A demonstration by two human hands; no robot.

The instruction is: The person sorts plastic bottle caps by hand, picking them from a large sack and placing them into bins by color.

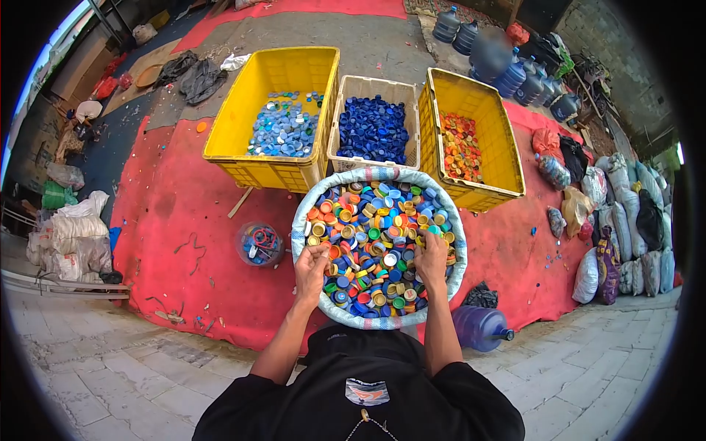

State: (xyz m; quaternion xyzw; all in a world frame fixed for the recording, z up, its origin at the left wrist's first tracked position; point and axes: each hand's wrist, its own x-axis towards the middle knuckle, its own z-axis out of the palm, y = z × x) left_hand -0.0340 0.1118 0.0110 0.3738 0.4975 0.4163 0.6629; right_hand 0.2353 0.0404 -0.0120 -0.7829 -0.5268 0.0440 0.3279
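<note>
A round sack with a rolled pale-blue rim (301,213) stands in front of me, full of mixed coloured bottle caps (375,253). Over its left side is my left hand (312,270), its fingers pinched together beside orange caps; what they hold is too small to name. My right hand (431,257) is over the right side of the caps, fingers bent together, with a teal cap (434,230) at the fingertips. Beyond the sack are a yellow crate (257,81) with light-blue caps, a whitish crate (377,90) with dark-blue caps, and another yellow crate (494,132) with orange and yellow caps.
A small round container (259,245) sits on the red mat (176,220) at left. A blue water jug (478,328) lies near my right arm. Filled sacks (621,217) line the right side, more bags (77,235) the left. Several large jugs (509,78) stand at back right.
</note>
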